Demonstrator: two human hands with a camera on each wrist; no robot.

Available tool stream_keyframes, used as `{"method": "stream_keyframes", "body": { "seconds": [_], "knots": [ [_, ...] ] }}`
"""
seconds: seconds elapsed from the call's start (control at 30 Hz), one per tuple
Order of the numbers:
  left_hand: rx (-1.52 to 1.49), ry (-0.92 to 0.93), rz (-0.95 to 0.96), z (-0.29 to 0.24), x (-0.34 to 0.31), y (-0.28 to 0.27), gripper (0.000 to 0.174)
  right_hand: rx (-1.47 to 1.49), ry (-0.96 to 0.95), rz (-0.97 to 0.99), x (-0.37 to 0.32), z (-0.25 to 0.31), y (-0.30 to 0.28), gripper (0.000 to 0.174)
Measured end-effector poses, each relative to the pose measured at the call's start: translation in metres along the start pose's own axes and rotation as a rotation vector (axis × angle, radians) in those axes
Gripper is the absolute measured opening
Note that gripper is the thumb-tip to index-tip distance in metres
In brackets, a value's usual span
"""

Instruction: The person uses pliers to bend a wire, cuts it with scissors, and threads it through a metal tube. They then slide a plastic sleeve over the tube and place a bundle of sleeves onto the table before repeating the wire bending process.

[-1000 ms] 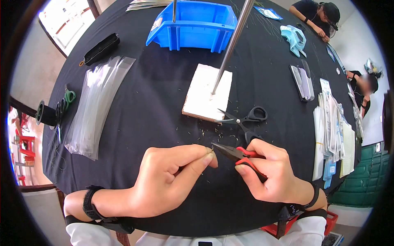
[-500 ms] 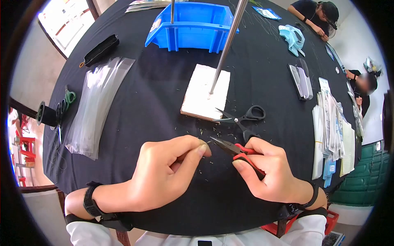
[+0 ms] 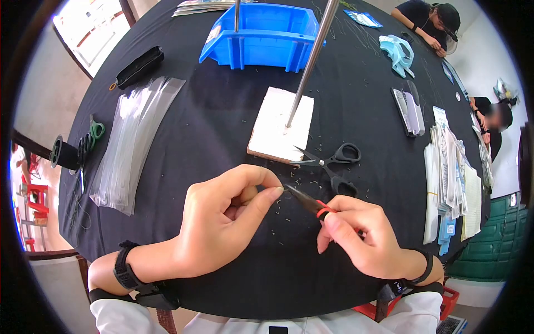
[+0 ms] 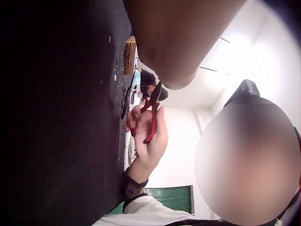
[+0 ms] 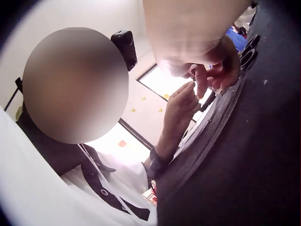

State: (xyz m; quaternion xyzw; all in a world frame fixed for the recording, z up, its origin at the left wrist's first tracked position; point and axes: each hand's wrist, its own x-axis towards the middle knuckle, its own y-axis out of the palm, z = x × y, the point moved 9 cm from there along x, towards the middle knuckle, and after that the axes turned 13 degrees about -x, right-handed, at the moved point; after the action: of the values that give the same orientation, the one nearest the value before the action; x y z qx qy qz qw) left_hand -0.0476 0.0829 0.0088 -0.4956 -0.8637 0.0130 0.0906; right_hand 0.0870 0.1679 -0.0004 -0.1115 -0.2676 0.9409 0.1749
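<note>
In the head view my left hand (image 3: 222, 222) pinches a tiny, thin wire-like piece (image 3: 287, 192) between thumb and index fingertip; its exact kind is too small to tell. My right hand (image 3: 361, 234) grips needle-nose pliers (image 3: 303, 199) with red handles, their dark tip right at the left fingertips. Most of the handles is hidden in the palm there, but the left wrist view shows the red handles (image 4: 153, 123) in the fingers. Beyond the pliers lie black scissors (image 3: 332, 162), blades spread, their points against a white block (image 3: 272, 125).
A metal rod (image 3: 306, 80) rises from the block. Behind it stands a blue bin (image 3: 267, 50). Clear plastic sleeves (image 3: 130, 150), a thread spool (image 3: 64, 154) and green-handled scissors (image 3: 95, 131) lie left. At right are a stapler (image 3: 409, 108) and packet stacks (image 3: 445, 172). Small clippings dot the black cloth.
My left hand has moved forward, away from my body, still pinching. The pliers have rolled in my right hand, so their handles, earlier seen spread, are now mostly covered by the fingers.
</note>
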Motion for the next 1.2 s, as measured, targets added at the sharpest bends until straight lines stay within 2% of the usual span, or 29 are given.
{"method": "stream_keyframes", "body": {
  "seconds": [0.1, 0.23, 0.27, 0.37, 0.43, 0.5, 0.6, 0.73, 0.9, 1.2],
  "knots": [
    [-0.026, -0.006, -0.028, 0.004, 0.001, -0.004, 0.004, 0.032, 0.031, -0.054, 0.000, -0.005, -0.008, 0.032],
    [-0.072, -0.046, 0.030, 0.001, 0.001, 0.001, 0.004, -0.587, -0.274, -0.314, -0.002, 0.022, -0.011, 0.015],
    [-0.080, -0.063, 0.056, 0.000, 0.000, 0.004, 0.004, -0.624, -0.229, -0.254, -0.002, 0.021, -0.005, 0.014],
    [-0.086, -0.048, 0.155, -0.001, -0.002, 0.011, 0.005, -0.701, -0.301, -0.230, -0.002, 0.031, -0.003, 0.015],
    [-0.090, -0.014, 0.201, -0.006, -0.004, 0.017, 0.007, -0.553, -0.341, -0.350, -0.002, 0.042, -0.016, 0.020],
    [-0.055, 0.087, 0.277, -0.016, -0.005, 0.025, 0.008, -0.229, -0.310, -0.239, -0.001, 0.036, -0.013, 0.016],
    [-0.059, 0.149, 0.302, -0.024, -0.007, 0.030, 0.007, 0.109, -0.122, -0.052, 0.000, 0.013, 0.004, 0.011],
    [-0.090, 0.123, 0.305, -0.022, -0.008, 0.030, 0.008, 0.036, -0.292, -0.125, -0.001, 0.026, -0.003, 0.008],
    [-0.115, 0.050, 0.303, -0.018, -0.010, 0.027, 0.011, -0.117, -0.462, -0.242, -0.007, 0.043, -0.011, 0.013],
    [-0.079, 0.115, 0.339, -0.023, -0.009, 0.032, 0.012, -0.227, -0.516, -0.334, -0.013, 0.049, -0.014, 0.017]
  ]
}}
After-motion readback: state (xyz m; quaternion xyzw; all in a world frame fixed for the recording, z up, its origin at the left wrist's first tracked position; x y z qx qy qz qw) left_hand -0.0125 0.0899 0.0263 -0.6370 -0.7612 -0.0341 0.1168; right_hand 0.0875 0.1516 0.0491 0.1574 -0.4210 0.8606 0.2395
